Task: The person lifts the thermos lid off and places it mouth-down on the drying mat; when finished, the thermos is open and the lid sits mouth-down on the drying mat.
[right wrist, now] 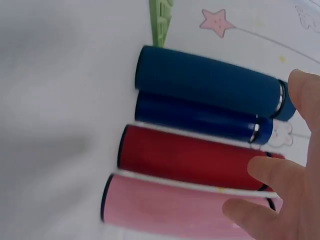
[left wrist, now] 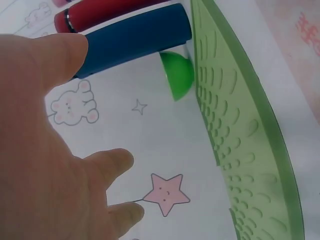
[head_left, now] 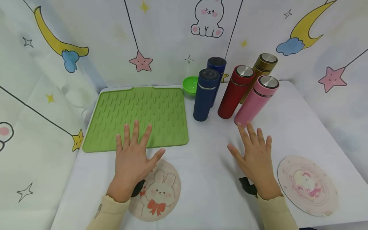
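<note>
My left hand (head_left: 133, 161) is spread with straight fingers over the near edge of the green ribbed mat (head_left: 169, 121), holding nothing. Below its wrist lies a round bunny coaster (head_left: 164, 195), partly covered by the hand. Fingers apart and holding nothing, my right hand (head_left: 256, 156) hovers in front of a pink thermos (head_left: 256, 103), its fingertips overlapping the bottle's base in the head view. Beside the pink one stand a red thermos (head_left: 234, 95), a matte blue thermos (head_left: 204, 99), a glossy dark blue thermos (head_left: 217, 64) and a gold thermos (head_left: 263, 67), the last two partly hidden.
A small green bowl (head_left: 189, 85) sits behind the matte blue thermos, next to the mat's far right corner. At the right lies a round pink coaster (head_left: 296, 198) near the table's edge. A patterned cloth backdrop (head_left: 172, 38) rises behind the white table (head_left: 207, 179).
</note>
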### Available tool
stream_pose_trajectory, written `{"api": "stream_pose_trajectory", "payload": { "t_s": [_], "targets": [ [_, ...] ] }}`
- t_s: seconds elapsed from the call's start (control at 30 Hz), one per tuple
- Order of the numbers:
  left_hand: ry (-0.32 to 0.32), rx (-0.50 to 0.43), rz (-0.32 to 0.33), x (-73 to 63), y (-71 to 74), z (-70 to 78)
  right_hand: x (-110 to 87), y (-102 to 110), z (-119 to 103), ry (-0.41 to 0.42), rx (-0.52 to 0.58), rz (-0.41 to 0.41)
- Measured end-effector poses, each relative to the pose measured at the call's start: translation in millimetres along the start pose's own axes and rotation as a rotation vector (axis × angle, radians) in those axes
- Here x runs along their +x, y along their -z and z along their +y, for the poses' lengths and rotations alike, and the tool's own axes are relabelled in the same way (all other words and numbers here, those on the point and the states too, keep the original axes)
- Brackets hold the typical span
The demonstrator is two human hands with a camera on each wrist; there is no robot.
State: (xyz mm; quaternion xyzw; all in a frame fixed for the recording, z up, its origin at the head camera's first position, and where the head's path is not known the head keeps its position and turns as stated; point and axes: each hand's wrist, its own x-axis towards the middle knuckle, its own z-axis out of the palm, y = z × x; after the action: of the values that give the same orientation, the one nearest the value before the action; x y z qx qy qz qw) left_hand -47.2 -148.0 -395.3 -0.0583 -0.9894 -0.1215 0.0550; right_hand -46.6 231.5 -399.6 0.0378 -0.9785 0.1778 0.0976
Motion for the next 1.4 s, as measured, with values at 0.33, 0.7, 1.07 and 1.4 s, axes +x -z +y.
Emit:
{"api": "stream_pose_trajectory", "payload": {
  "t_s": [0.33, 0.7, 1.07, 1.4],
  "targets": [
    [0.009, -0.072, -0.031, 0.7, 1.7, -2.8, 6.6, 13.4, 43.9, -0.135, 0.031, 0.032],
    [-0.017, -0.065, 0.006, 1.2, 0.7, -2.5, 68.9, 9.3, 72.7, -0.203, 0.191, -0.035],
    [-0.017, -0.092, -0.006, -0.9, -0.3, -4.9, 105.7, -3.6, 80.9, -0.28, 0.513, -0.183],
    [-0.013, -0.103, -0.026, -0.7, -1.5, -6.5, 118.4, -16.8, 76.8, -0.368, 0.683, -0.083]
  ]
}}
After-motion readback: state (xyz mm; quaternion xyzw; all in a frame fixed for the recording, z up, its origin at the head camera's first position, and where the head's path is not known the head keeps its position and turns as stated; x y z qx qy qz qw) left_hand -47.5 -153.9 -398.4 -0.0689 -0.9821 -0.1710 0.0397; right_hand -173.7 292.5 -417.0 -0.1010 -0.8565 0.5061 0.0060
